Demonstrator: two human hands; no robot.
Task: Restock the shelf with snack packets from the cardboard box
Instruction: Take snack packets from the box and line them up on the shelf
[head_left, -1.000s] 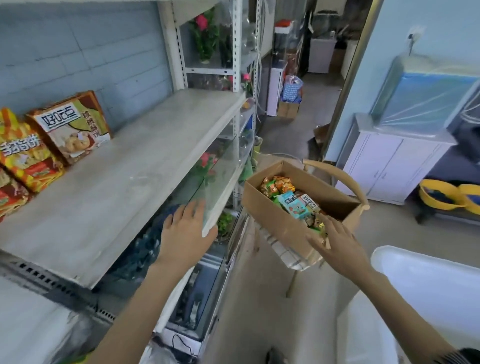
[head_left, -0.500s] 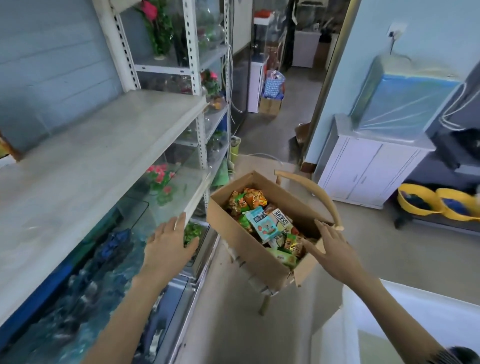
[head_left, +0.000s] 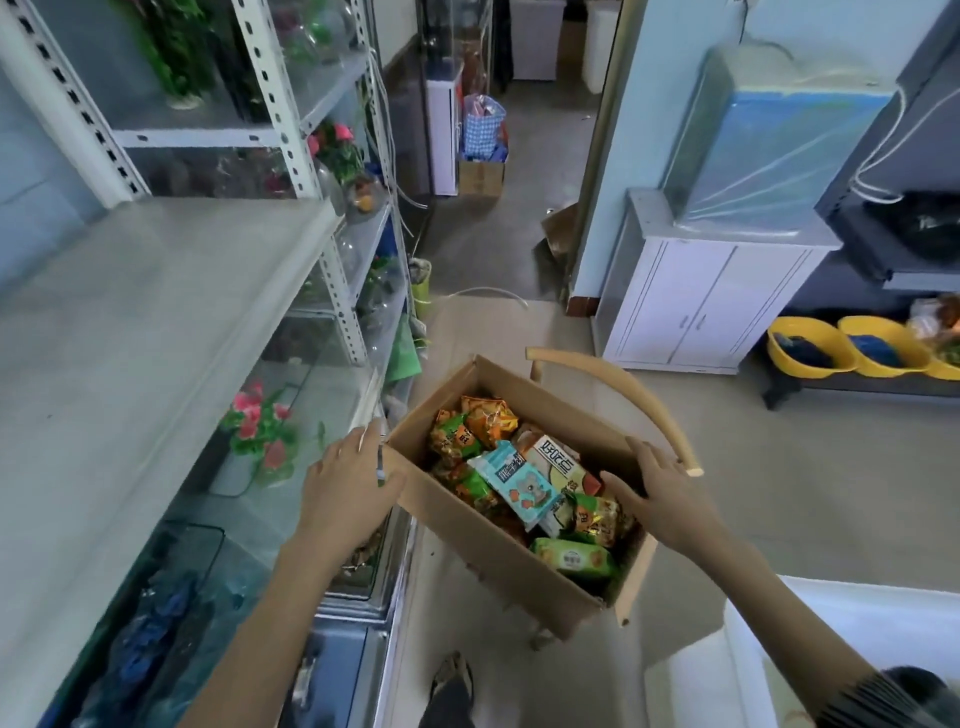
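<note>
Grey shelf (head_left: 135, 332) on my left: flat board fixed to perforated metal uprights (head_left: 270, 98). Below it a glass shelf (head_left: 332, 374) carries a pot of pink flowers (head_left: 257, 426).

Floor (head_left: 779, 493): pale. A wooden chair (head_left: 628, 384) with a curved backrest stands on it just beside the rack. The cardboard box (head_left: 498, 556) sits on the chair, top open, hiding the seat. Snack packets (head_left: 514, 483) lie inside in a loose heap.

Also on the floor, well apart: white cabinet (head_left: 701, 306) against the blue wall, yellow basins (head_left: 810, 348) on a low dark stand, small carton (head_left: 480, 176) holding a blue checked bag (head_left: 482, 127).
</note>
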